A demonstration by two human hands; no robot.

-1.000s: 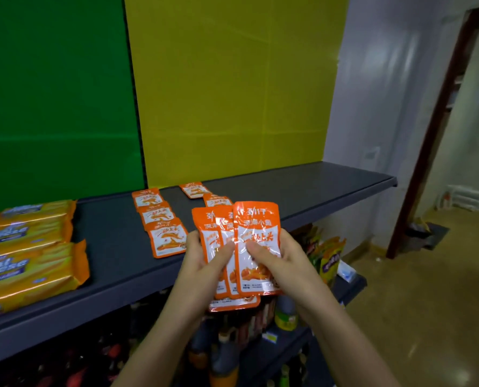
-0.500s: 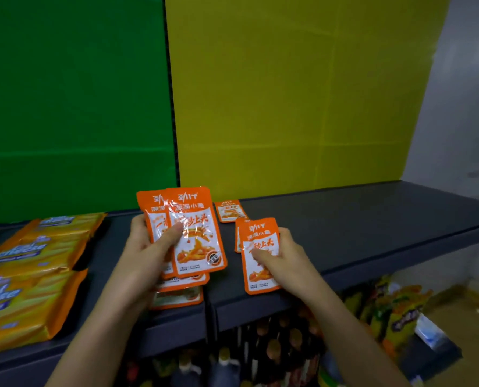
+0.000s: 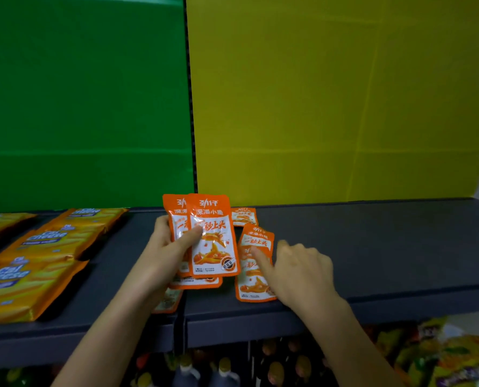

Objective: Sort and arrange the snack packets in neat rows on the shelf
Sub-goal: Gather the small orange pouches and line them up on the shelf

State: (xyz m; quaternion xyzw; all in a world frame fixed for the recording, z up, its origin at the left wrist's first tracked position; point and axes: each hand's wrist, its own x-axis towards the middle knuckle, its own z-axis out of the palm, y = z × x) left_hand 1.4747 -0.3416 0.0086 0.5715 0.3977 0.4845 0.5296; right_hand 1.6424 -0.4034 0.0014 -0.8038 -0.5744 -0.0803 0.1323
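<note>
A green cardboard panel (image 3: 84, 93) at ten o'clock abuts a yellow cardboard panel (image 3: 330, 93) at one, dark bottles (image 3: 186, 372) standing at six.

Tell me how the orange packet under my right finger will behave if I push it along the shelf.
Probably slides easily: the packet looks glossy and flat on the smooth shelf. Likely light and thin; it may ride over the packet behind it, which it seems to overlap.

Orange-and-white snack packets (image 3: 213, 236) stand fanned and upright over the front of the dark grey shelf (image 3: 372, 247), while three flat packets (image 3: 253, 286) lie on it, overlapping in a row from its front edge toward its back.
</note>
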